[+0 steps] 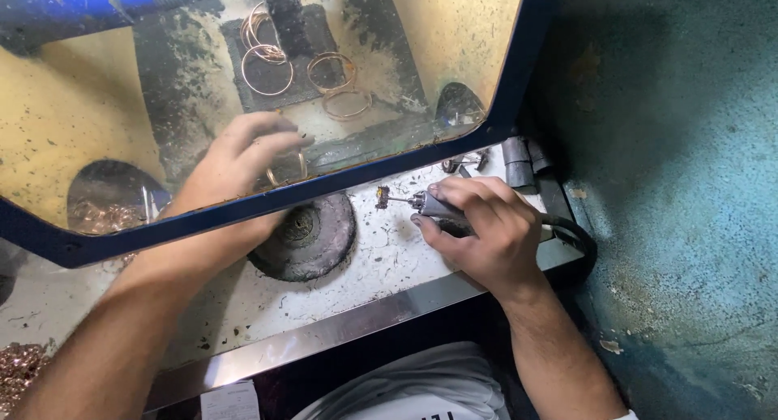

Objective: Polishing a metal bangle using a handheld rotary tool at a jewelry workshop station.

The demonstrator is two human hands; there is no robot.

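Note:
My left hand (235,165) reaches under a blue-framed clear shield (267,203) and pinches a thin golden bangle (285,170) between its fingers. My right hand (482,230) rests on the white bench and grips a grey rotary handpiece (438,205), its small bur tip (382,196) pointing left toward the bangle. A black cable (571,232) runs from the handpiece off to the right.
Several more golden bangles (267,59) lie behind the shield on a dark, grimy surface. A round black pad (306,235) sits in the white bench (381,266). Copper-coloured shavings (20,367) pile at the left. A teal wall (681,185) stands close on the right.

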